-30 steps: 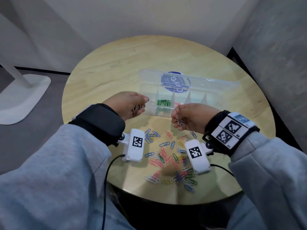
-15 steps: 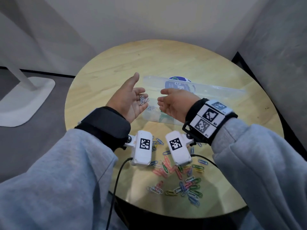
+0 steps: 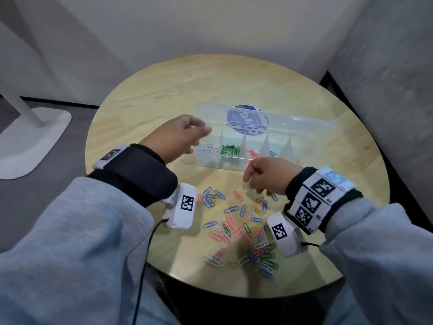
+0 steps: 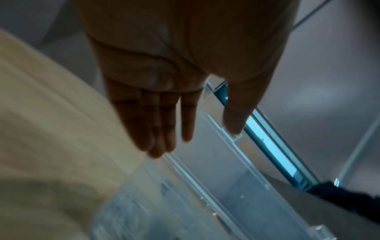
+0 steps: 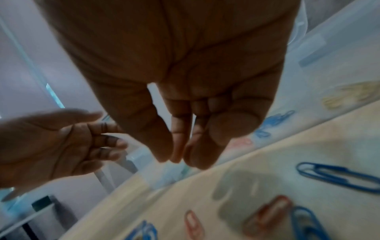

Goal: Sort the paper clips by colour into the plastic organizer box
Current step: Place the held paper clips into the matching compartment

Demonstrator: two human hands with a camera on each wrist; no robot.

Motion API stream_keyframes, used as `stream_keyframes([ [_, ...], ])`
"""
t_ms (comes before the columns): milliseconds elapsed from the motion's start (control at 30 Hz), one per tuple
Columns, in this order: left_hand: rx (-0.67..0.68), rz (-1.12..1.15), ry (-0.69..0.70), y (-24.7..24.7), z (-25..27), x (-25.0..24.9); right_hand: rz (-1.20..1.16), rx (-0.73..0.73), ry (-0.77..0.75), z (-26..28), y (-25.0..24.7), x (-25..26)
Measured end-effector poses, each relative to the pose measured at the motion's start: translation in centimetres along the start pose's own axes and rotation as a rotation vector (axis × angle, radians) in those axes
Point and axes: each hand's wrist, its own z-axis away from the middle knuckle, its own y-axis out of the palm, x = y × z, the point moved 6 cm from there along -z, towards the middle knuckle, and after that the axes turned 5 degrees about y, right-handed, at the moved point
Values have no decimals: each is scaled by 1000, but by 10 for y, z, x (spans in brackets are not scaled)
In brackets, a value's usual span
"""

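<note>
Left hand, fingers straight and empty, over clear plastic organizer box; right hand, relaxed and empty, above loose coloured paper clips.

Round wooden table in a pale-walled corner, grey floor

The head view looks forward and down from above the person onto the whole round table, with both hands in frame. The left wrist view looks close along the left hand past its fingers onto the box and table edge. The right wrist view looks close along the right hand at clips on the table. Both wrist views share the box and the left hand
</note>
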Motion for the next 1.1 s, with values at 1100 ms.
stream_keyframes([
  [1100,300,-1017,-185,45,19,64,534,73,-238,-15,19,-13],
])
